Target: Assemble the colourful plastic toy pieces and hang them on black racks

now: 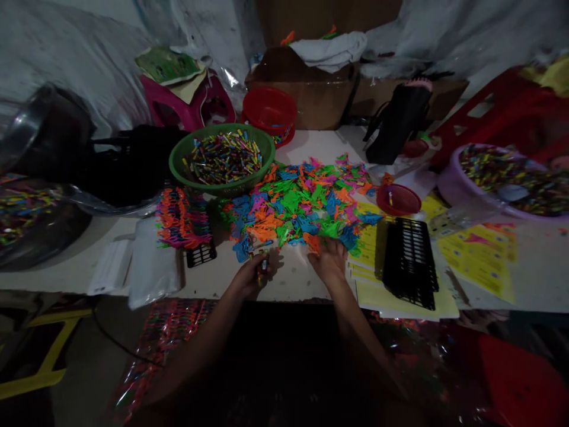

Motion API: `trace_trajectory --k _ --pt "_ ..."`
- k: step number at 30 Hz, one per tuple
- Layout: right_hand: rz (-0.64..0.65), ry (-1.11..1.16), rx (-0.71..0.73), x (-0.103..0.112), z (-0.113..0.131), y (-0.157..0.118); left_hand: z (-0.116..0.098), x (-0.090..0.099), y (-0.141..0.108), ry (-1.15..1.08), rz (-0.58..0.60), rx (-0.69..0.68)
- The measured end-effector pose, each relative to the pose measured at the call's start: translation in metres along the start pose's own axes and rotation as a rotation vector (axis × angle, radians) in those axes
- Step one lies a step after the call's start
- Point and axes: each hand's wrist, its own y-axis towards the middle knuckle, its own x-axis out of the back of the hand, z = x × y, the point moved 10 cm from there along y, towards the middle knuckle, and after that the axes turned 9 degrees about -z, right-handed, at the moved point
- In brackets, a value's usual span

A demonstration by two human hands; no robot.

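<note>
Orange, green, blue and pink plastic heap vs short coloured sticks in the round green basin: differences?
Shape: pieces in the multicoloured plastic heap have irregular outlines; the short coloured sticks are narrow and straight.
Placement: the heap lies loose on the white table; the sticks sit inside the round green basin.
Contact: the right hand is at the heap's near edge; no hand is at the basin's sticks.
Shared: both are jumbled and many-coloured.

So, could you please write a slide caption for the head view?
Left hand holding small cylinders, right hand at the edge of a multicoloured plastic pile beside a green basin.
</note>
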Motion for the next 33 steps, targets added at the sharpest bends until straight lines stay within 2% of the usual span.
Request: trace_trajectory --k 2,4,6,8,9,10,11,13,15,18,21,23,27,33 --pt "-0.041 -0.071 0.036 0.005 -0.012 0.002 -0.004 -0.001 -0.001 0.009 -0.034 -0.041" --pt "-0.060 -0.013 0.100 0.011 -0.009 0.001 -0.005 -0.007 -0.004 0.032 -0.053 -0.069" --pt "-0.058 0.136 0.216 0.019 0.010 -0.003 -0.003 -0.017 -0.008 0.049 -0.029 -0.064" --pt "-0.004 0.323 0.369 0.027 0.039 -0.012 0.000 -0.030 -0.014 0.077 0.020 -0.057" --pt "0.024 0.411 0.413 0.031 0.051 -0.016 0.001 -0.036 -0.017 0.100 0.043 -0.064" --pt "0.028 0.494 0.397 0.036 0.058 -0.018 0.000 -0.041 -0.020 0.125 0.059 -0.084" --pt "-0.001 0.573 0.313 0.039 0.058 -0.018 -0.002 -0.044 -0.023 0.147 0.059 -0.122" --pt "-0.082 0.742 0.023 0.037 0.046 -0.017 -0.012 -0.044 -0.027 0.174 0.010 -0.235" --pt "-0.065 0.905 -0.237 0.018 0.037 -0.024 -0.023 -0.042 -0.030 0.190 -0.067 -0.363" --pt "0.059 1.036 -0.429 -0.010 0.039 -0.034 -0.032 -0.043 -0.035 0.244 -0.126 -0.498" --pt "-0.062 1.059 -0.619 -0.006 0.018 -0.036 -0.036 -0.045 -0.041 0.327 -0.156 -0.572" --pt "-0.108 1.067 -0.647 0.002 0.010 -0.033 -0.036 -0.046 -0.043 0.367 -0.156 -0.579" --pt "0.019 1.091 -0.526 0.006 0.025 -0.024 -0.034 -0.047 -0.047 0.396 -0.111 -0.524" --pt "0.018 1.127 -0.570 0.005 0.028 -0.028 -0.029 -0.051 -0.051 0.380 -0.027 -0.412"
